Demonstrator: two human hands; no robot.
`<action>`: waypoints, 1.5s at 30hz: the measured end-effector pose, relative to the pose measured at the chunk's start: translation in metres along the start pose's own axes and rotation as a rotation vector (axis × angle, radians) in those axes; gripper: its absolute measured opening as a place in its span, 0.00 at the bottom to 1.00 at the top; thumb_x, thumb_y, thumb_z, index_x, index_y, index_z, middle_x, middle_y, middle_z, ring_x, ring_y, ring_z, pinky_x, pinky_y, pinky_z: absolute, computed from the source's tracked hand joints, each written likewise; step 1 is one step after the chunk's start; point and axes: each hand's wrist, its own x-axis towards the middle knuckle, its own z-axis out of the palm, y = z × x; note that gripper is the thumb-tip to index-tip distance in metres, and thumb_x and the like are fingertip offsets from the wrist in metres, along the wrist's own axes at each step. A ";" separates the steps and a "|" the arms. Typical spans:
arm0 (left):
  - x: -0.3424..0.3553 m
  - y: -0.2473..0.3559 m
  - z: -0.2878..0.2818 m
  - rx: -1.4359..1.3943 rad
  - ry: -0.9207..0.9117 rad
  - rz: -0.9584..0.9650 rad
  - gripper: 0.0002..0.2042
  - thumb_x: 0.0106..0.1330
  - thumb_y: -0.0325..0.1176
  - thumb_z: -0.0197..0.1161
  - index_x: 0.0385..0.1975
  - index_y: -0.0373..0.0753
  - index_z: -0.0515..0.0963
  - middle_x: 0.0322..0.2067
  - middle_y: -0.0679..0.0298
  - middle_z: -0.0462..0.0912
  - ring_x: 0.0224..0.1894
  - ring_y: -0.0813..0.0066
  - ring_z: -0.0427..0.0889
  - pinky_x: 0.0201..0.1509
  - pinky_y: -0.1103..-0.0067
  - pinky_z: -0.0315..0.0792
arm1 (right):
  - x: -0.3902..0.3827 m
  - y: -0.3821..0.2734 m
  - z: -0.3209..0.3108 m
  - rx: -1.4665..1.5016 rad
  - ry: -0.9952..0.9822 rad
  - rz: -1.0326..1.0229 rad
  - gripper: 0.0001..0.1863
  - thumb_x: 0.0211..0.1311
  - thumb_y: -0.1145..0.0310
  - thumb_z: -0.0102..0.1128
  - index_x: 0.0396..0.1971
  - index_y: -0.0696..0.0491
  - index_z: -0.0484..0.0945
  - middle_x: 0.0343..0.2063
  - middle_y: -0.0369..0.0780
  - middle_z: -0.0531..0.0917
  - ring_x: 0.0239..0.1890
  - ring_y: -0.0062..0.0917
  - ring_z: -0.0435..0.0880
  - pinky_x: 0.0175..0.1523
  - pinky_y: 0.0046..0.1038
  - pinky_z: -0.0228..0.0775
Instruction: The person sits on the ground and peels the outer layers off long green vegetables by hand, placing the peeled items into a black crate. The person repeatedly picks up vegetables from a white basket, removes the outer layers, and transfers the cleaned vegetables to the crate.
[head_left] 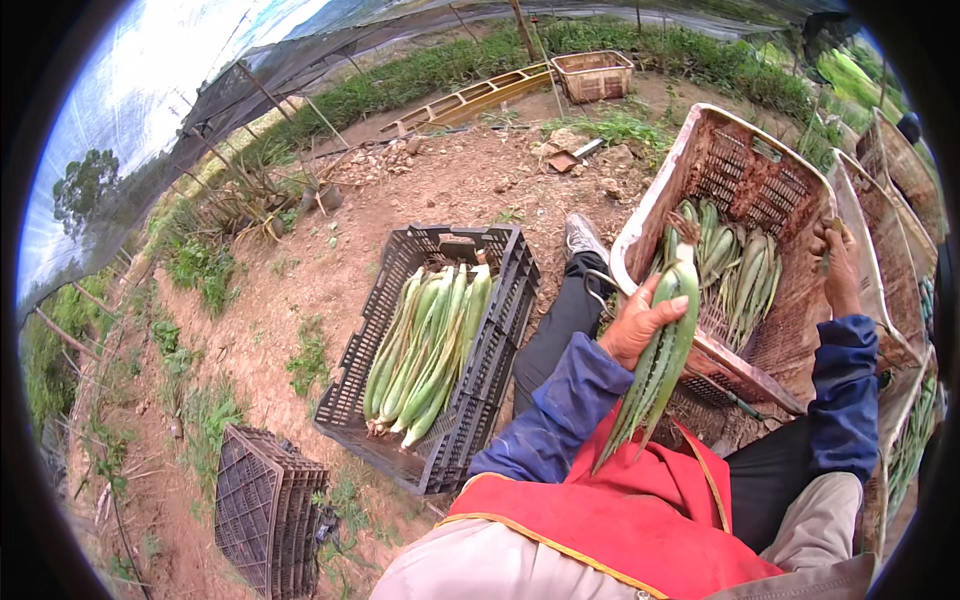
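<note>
In my left hand is a long green aloe plant, upright with its brown root end at the top and spiky leaves hanging over my red apron. My right hand is raised by the right side of a dirty pale crate, fingers closed on something small that I cannot make out. Inside that crate lie several bunches of aloe leaves. To the left, a black crate holds trimmed aloe plants laid lengthwise.
More pale crates stand at the right edge. A dark crate sits at lower left. My leg stretches between the main crates. Behind are a yellow ladder, another crate, weeds, dirt and netting on poles.
</note>
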 end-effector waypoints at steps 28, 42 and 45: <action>-0.049 0.022 -0.040 -0.518 -0.523 -0.184 0.40 0.74 0.64 0.44 0.68 0.29 0.59 0.55 0.36 0.72 0.61 0.28 0.73 0.39 0.47 0.83 | -0.163 0.001 0.207 0.249 -0.955 0.248 0.20 0.68 0.54 0.67 0.43 0.58 0.83 0.27 0.28 0.81 0.26 0.10 0.73 0.28 0.19 0.63; -0.061 0.057 0.020 0.989 0.121 0.016 0.34 0.61 0.40 0.76 0.62 0.33 0.65 0.50 0.59 0.78 0.49 0.76 0.78 0.54 0.76 0.75 | -0.170 0.014 0.212 -0.216 -0.733 -0.111 0.29 0.64 0.43 0.65 0.38 0.59 0.80 0.26 0.41 0.80 0.31 0.23 0.76 0.37 0.33 0.69; -0.059 0.057 0.022 0.934 0.135 -0.056 0.30 0.62 0.34 0.73 0.60 0.36 0.65 0.51 0.60 0.76 0.50 0.76 0.78 0.56 0.77 0.75 | -0.175 0.019 0.218 -0.255 -0.675 -0.194 0.26 0.66 0.46 0.63 0.37 0.59 0.80 0.26 0.44 0.80 0.29 0.27 0.76 0.37 0.34 0.69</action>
